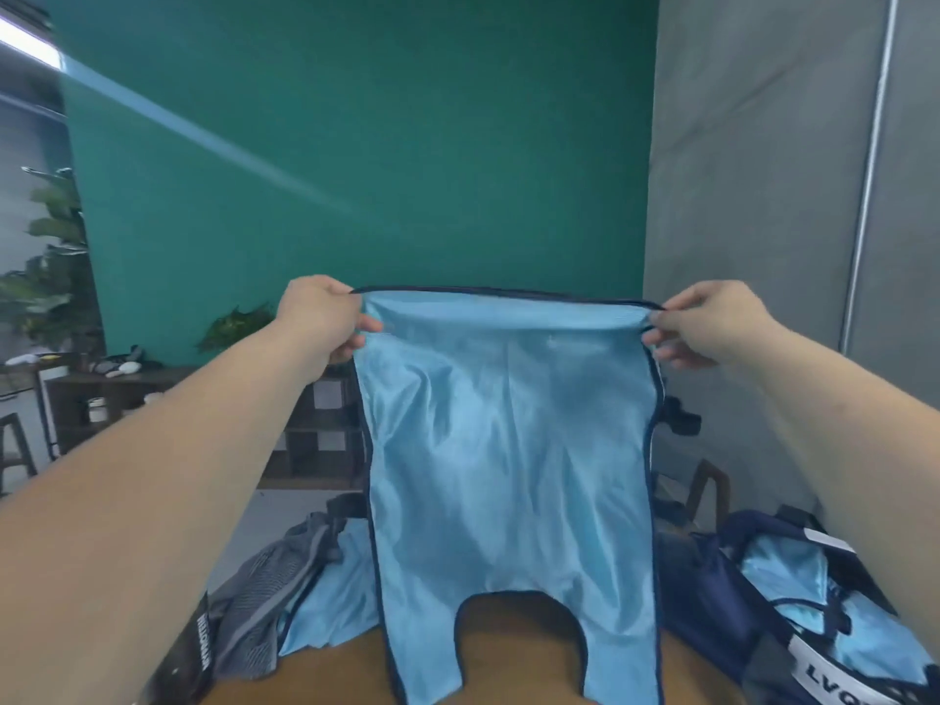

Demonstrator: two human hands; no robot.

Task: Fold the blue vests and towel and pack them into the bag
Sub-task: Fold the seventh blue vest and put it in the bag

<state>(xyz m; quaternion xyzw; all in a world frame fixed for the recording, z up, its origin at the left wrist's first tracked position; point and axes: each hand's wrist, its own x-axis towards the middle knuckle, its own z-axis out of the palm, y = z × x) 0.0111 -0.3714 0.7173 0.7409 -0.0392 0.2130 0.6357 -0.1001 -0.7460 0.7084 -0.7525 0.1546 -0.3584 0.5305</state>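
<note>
Over bench (325,674) centre hangs held vest (508,450); cloth heap (264,597) and second vest (330,602) lie left; bag (712,597) right, third vest (793,577) inside

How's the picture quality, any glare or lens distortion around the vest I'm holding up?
Head view: a bright ceiling light throws a pale streak across the green wall; the vest, pinched by the left hand and right hand, shows soft sheen; wide-angle stretch at the edges; detail slightly soft.
</note>
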